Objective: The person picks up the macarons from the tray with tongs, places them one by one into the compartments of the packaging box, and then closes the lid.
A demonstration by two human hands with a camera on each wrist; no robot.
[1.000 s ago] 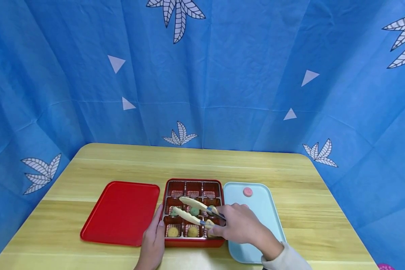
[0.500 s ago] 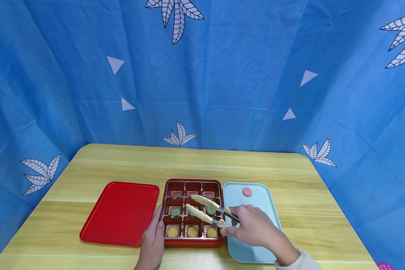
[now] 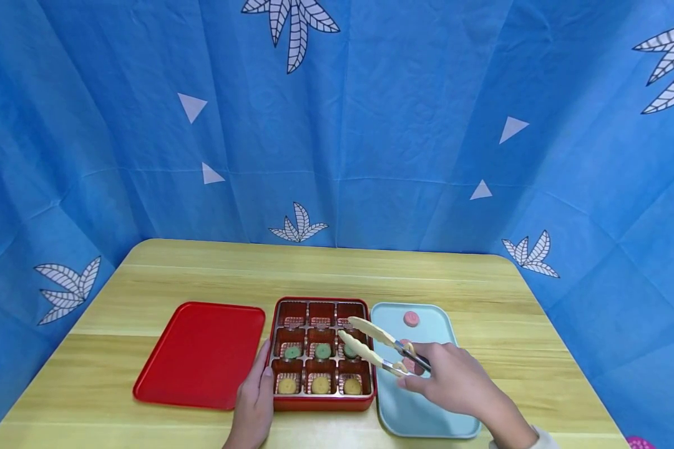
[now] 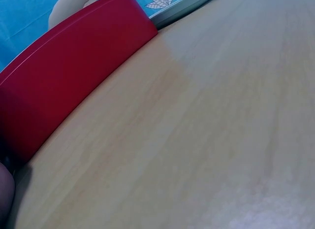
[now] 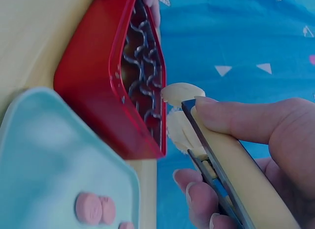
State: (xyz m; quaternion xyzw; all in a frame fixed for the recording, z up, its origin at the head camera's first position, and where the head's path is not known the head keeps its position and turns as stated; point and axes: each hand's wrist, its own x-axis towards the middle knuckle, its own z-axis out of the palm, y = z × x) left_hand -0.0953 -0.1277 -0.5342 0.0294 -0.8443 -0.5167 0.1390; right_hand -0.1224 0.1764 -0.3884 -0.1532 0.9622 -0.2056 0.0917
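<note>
Head view. A wooden table (image 3: 314,268) carries, from its left edge to its right, a flat red tray (image 3: 202,355), a red box (image 3: 322,404) and a light-blue tray (image 3: 427,424); a patterned blue curtain (image 3: 337,125) hangs beyond the far edge. The box holds a nine-compartment insert (image 3: 321,312): yellow pieces (image 3: 321,385) occupy the row along the near edge, green pieces (image 3: 322,351) the middle row. The left hand (image 3: 254,399) lies with fingers extended against the box's left edge, thumb toward the near-left corner. The right hand (image 3: 452,377), above the light-blue tray, grips tongs (image 3: 387,338), whose parted tips reach over the box's right edge. Of the pink pieces (image 3: 411,318), one lies near that tray's far edge; others are partly hidden beneath the tongs.

Left wrist view. The box's red side wall stands upright on the table; only a sliver of the left hand enters, its fingers unseen.

Right wrist view. The right thumb presses the upper arm of the tongs, fingers curled beneath the lower; between the parted tips no piece is held. Two pink pieces overlap in view near the light-blue tray's edge.
</note>
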